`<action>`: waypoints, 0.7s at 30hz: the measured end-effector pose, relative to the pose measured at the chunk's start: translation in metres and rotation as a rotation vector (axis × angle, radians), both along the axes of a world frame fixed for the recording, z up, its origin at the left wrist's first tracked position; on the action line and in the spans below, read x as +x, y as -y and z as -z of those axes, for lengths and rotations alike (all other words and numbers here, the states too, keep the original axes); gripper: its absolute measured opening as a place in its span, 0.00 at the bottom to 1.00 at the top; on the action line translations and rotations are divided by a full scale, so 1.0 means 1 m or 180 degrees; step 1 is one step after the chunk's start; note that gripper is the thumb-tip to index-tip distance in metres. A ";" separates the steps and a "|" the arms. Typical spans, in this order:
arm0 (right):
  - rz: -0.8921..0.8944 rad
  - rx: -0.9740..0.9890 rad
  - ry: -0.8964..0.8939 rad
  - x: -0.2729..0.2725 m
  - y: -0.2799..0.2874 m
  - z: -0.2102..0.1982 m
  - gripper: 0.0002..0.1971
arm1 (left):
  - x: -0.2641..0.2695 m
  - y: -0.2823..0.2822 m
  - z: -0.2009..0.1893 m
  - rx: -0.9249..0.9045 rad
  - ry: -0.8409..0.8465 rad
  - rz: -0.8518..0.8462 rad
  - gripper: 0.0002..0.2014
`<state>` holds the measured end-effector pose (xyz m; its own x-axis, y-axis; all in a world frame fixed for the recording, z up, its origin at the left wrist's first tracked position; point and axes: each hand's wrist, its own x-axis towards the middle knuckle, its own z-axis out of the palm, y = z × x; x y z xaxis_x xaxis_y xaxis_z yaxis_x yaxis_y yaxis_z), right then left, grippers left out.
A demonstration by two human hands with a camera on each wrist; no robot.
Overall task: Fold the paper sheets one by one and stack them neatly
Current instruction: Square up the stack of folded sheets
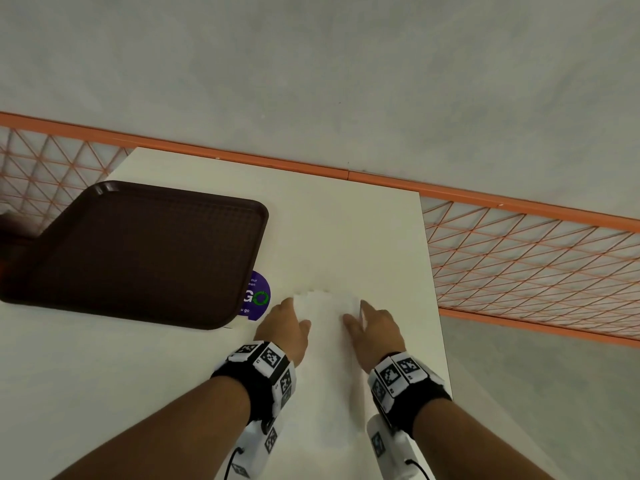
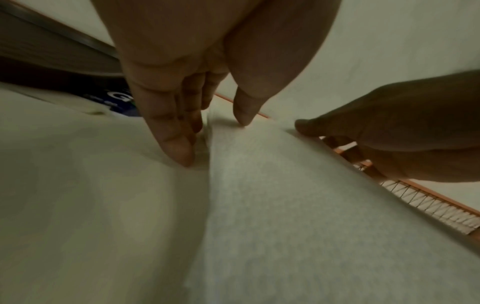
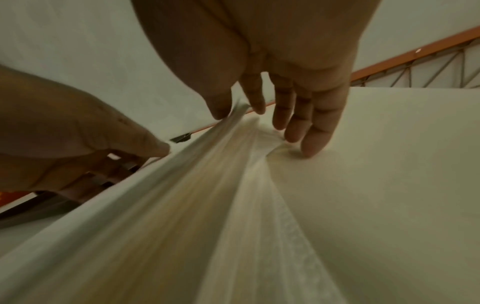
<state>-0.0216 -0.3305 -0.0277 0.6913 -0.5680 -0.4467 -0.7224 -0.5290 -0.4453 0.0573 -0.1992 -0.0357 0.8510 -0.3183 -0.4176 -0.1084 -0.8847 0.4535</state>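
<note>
A stack of white paper sheets (image 1: 327, 311) with a scalloped far edge lies on the white table (image 1: 346, 233) between my two hands. My left hand (image 1: 292, 318) sits at the stack's left side. In the left wrist view its thumb tip presses on the paper (image 2: 285, 205) and its straight fingers (image 2: 179, 148) touch the table beside the left edge. My right hand (image 1: 356, 313) is at the right side. In the right wrist view its thumb and index finger pinch the raised edge of the top sheet (image 3: 207, 205), while the other fingers (image 3: 311, 144) touch the table.
A dark brown tray (image 1: 138, 254) lies on the table to the left, partly over a round purple sticker (image 1: 258, 296). The table's right edge runs close to my right wrist. An orange mesh railing (image 1: 519, 258) stands beyond the table's far and right sides.
</note>
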 end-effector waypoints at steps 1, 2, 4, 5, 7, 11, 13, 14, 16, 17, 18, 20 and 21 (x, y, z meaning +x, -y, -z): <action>0.0155 -0.0057 -0.0074 -0.002 0.003 -0.003 0.29 | 0.002 -0.003 -0.002 0.0110 0.0007 -0.0089 0.22; 0.0300 -0.0092 -0.0234 -0.005 0.004 -0.004 0.32 | 0.003 -0.005 -0.004 0.0282 -0.0012 -0.0119 0.22; 0.0376 -0.0117 -0.0657 -0.011 0.004 -0.008 0.34 | 0.000 -0.009 -0.010 0.0704 -0.0132 0.0078 0.25; 0.0311 -0.0121 -0.0798 -0.012 0.002 -0.010 0.36 | -0.003 -0.011 -0.012 0.0861 -0.0178 0.0210 0.28; 0.0166 -0.0092 -0.0897 -0.015 -0.004 -0.013 0.37 | -0.012 -0.015 -0.013 0.0999 -0.0263 0.0366 0.32; 0.0082 0.0170 -0.0756 -0.021 -0.021 -0.007 0.35 | -0.033 -0.017 -0.007 0.0885 -0.0450 0.0406 0.32; 0.0205 0.0523 -0.0544 -0.025 -0.025 -0.004 0.32 | -0.036 -0.017 -0.006 0.0661 -0.0549 0.0316 0.31; 0.0241 0.0648 -0.0432 -0.027 -0.024 -0.005 0.31 | -0.035 -0.017 -0.007 0.0525 -0.0584 0.0264 0.30; 0.0271 0.0746 -0.0261 -0.030 -0.021 -0.009 0.30 | -0.030 -0.019 -0.008 0.0307 -0.0591 0.0226 0.28; 0.0278 0.0743 -0.0215 -0.032 -0.020 -0.012 0.30 | -0.029 -0.020 -0.009 0.0291 -0.0548 0.0230 0.28; 0.0321 0.0742 -0.0193 -0.033 -0.019 -0.013 0.30 | -0.030 -0.021 -0.011 0.0340 -0.0494 0.0250 0.27; 0.0493 0.0870 -0.0264 -0.036 -0.024 -0.017 0.30 | -0.037 -0.021 -0.012 0.0512 -0.0472 0.0281 0.28; 0.0541 0.0929 -0.0365 -0.037 -0.029 -0.018 0.29 | -0.042 -0.021 -0.012 0.0589 -0.0495 0.0288 0.28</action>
<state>-0.0591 -0.3010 -0.0096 0.5337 -0.5075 -0.6764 -0.8433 -0.2593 -0.4708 0.0154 -0.1778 -0.0239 0.7435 -0.2962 -0.5995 -0.1325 -0.9440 0.3021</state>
